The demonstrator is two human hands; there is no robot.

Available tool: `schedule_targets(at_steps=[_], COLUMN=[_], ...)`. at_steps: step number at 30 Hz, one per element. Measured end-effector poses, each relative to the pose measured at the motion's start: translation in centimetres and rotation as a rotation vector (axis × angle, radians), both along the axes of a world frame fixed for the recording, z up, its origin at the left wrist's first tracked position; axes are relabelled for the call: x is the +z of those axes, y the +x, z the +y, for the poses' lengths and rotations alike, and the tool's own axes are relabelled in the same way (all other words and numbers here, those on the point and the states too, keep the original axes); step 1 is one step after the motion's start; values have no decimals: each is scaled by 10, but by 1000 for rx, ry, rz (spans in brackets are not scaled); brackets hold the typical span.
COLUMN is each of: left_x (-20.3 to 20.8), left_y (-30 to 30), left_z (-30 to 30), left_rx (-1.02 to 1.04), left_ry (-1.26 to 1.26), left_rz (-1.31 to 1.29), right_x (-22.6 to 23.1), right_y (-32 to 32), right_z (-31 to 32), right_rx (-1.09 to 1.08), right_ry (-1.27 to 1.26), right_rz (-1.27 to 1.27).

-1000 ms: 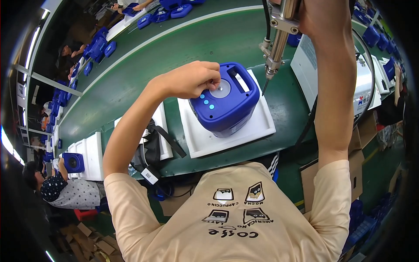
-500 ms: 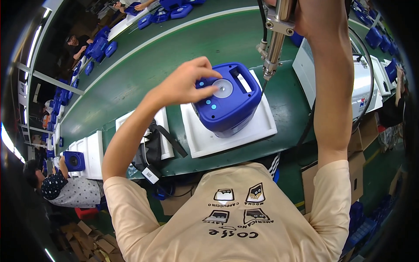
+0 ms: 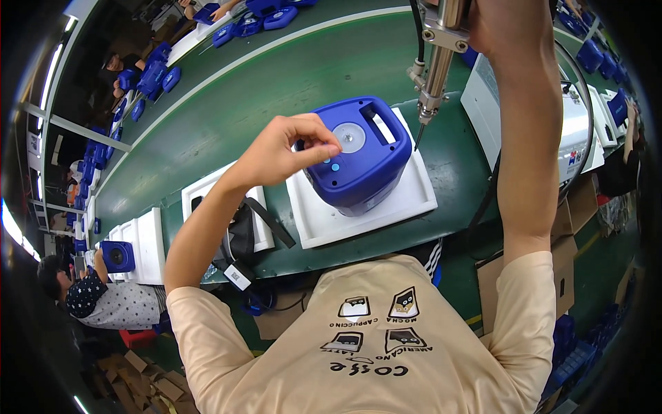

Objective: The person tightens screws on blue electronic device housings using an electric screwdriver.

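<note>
- Evidently the blue case (image 3: 369,160) is the thing in hand: upright in a shallow white foam tray (image 3: 317,232), round clear disc (image 3: 349,138) and handle slot (image 3: 380,127) facing up.
- Tray rests on the green worktop (image 3: 452,162). Its raised rim probably keeps the case from sliding, its soft face from scuffing.
- Left hand (image 3: 293,148) over the case's left part, thumb and forefinger pinched together just beside the disc. Cannot tell whether anything small sits between the tips, or whether they touch the surface.
- Right hand (image 3: 486,31) gripping a silver driver (image 3: 432,90) at the top edge; some fingers out of view. Tool hangs near-vertical, slim bit (image 3: 418,137) beside the slot end, presumably to keep the top face free for the left hand. Bit's height unclear.
- Second white tray (image 3: 262,237), left, carries a black strap (image 3: 270,222), likely set aside for elbow room.
- Pale boxy unit (image 3: 480,93) to the right, well apart from the tray.
</note>
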State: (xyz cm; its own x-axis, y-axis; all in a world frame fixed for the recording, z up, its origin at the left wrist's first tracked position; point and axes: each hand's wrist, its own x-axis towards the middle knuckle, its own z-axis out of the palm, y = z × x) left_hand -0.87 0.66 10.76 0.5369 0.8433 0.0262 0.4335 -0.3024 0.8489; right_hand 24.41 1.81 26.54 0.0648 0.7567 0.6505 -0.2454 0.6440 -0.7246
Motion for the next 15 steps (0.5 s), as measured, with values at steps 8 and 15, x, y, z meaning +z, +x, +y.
schedule_targets(at_steps=[8,15], left_x=[1,15], left_y=[13,27], left_z=[-4,-2], left_rx=[-46,-18], left_ry=[298,162], left_rz=[275,409], right_x=[-1,-1], right_y=[2,4], right_z=[2,0], right_rx=[18,-8], right_ry=[-23,-4], right_rz=[-6,-40])
